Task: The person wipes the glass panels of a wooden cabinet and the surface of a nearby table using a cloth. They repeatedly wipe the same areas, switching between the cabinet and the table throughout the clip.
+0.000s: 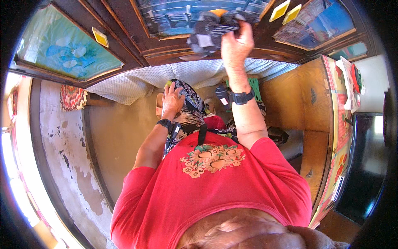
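In front of the dark wooden cabinet, my right hand [239, 40] is raised, its thumb and fingers pinching a bundle of dark cloth [210, 35]. The bundle is black and grey, partly striped, with an orange patch and a white label; motion blurs its edges, and I cannot make out what kind of cloth item it is. My left hand [171, 101] lies on my knee, on dark patterned trousers [191, 99], with fingers stretched out and nothing held. Below my right wrist, a dark item with a pale label [223, 97] is near my legs, beside a green cloth [253, 89].
Picture panels and yellow tags cover the cabinet [143, 50] ahead, above a white dotted curtain [124, 85]. A wooden unit [309, 95] with a checked cover stands at right, near a black screen [360, 162]. At left are a peeling wall [70, 153] and a zigzag mat [73, 97].
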Motion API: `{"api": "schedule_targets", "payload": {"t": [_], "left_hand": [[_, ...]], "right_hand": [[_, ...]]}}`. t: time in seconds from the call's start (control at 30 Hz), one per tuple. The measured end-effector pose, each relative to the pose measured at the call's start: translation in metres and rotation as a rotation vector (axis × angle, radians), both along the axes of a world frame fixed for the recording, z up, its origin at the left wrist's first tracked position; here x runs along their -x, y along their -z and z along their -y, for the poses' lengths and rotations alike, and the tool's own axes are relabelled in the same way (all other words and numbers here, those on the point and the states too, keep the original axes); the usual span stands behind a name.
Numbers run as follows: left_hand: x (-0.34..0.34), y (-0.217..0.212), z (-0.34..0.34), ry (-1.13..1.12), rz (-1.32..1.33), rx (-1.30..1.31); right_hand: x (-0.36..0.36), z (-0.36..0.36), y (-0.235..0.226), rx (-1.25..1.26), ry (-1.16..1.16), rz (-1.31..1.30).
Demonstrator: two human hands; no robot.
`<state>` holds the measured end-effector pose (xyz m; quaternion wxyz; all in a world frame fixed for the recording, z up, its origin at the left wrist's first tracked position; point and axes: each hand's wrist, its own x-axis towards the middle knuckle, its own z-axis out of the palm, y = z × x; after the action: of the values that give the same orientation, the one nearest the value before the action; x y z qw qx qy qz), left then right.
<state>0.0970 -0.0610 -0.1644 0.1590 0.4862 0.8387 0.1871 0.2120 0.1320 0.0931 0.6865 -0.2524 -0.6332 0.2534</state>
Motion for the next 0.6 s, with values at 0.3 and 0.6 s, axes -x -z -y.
{"api": "schedule_targets", "payload": {"t": [0.3, 0.6], "left_hand": [[-0.004, -0.007, -0.003, -0.017, 0.019, 0.041], [-0.003, -0.006, -0.001, -0.027, 0.023, 0.048]], "right_hand": [[-0.064, -0.054, 0.027, -0.124, 0.452, 0.318], [-0.076, -0.066, 0.102, 0.320, 0.230, 0.193]]}}
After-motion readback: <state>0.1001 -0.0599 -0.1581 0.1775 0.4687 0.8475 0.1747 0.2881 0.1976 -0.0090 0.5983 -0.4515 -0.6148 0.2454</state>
